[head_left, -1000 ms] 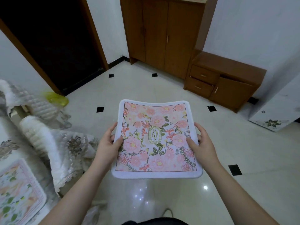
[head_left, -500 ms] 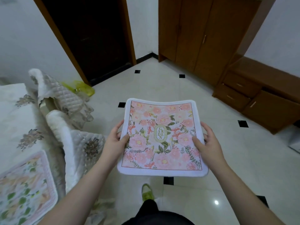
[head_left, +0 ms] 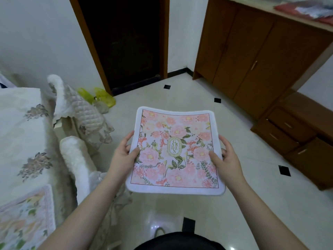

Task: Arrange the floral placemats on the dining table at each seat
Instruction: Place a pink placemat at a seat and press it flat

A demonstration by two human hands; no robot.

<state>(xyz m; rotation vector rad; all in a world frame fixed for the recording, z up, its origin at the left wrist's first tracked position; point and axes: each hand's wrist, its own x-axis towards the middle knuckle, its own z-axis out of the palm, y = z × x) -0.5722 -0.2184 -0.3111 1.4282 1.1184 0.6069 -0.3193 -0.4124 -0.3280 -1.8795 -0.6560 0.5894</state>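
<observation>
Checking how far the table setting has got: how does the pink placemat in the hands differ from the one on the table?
The pink placemat is held in the air over the floor, with pink blooms; the table placemat lies flat on the tablecloth, showing green leaves. Both are floral with pale borders.

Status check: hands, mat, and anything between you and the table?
Left hand and right hand grip pink placemat by its side edges, above floor. One mat on table. Covered chairs alongside.
</observation>
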